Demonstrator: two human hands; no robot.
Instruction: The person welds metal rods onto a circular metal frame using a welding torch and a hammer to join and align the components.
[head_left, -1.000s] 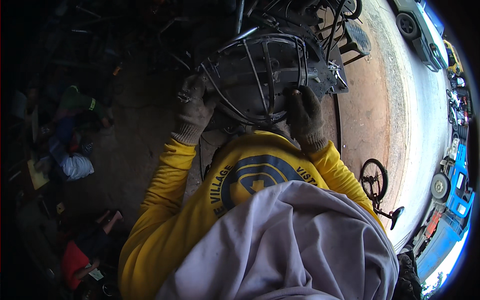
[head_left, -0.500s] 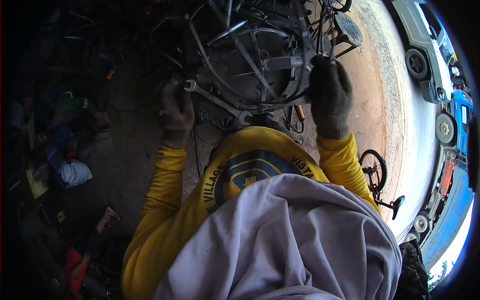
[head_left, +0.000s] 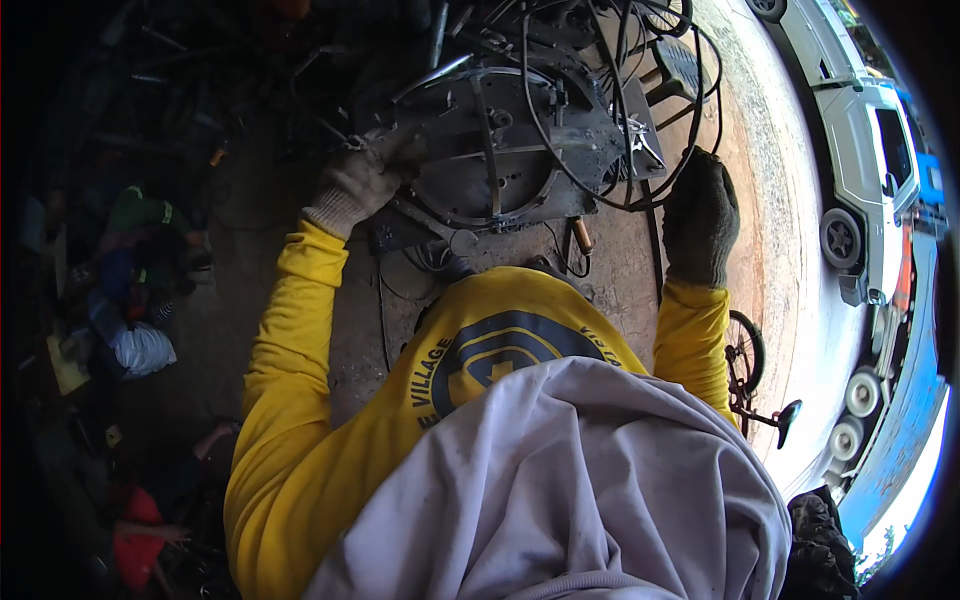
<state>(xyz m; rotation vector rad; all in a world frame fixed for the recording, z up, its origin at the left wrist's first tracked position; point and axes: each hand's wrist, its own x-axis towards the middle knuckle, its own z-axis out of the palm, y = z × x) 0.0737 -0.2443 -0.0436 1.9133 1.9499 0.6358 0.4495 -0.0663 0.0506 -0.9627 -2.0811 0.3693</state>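
A dark round metal frame with crossbars and hanging cables (head_left: pixel 510 140) fills the upper middle of the head view. My left hand (head_left: pixel 355 185), in a pale work glove, is closed on the frame's left edge. On the right rim, among the loose cables, my right hand (head_left: pixel 700 215) grips in a dark glove. Both arms wear yellow sleeves, and a grey cloth (head_left: pixel 560 480) covers the lower part of the picture.
Dark scrap metal and parts (head_left: pixel 250 70) pile up at the upper left. Coloured rags and bags (head_left: pixel 140 290) lie at the left. A small bicycle (head_left: pixel 755 375) stands at the right on reddish ground. Parked vehicles (head_left: pixel 870 150) line the far right.
The metal frame has shifted and turned, now showing its round plate side. My left hand moved up along its left edge; my right hand slid lower on the right.
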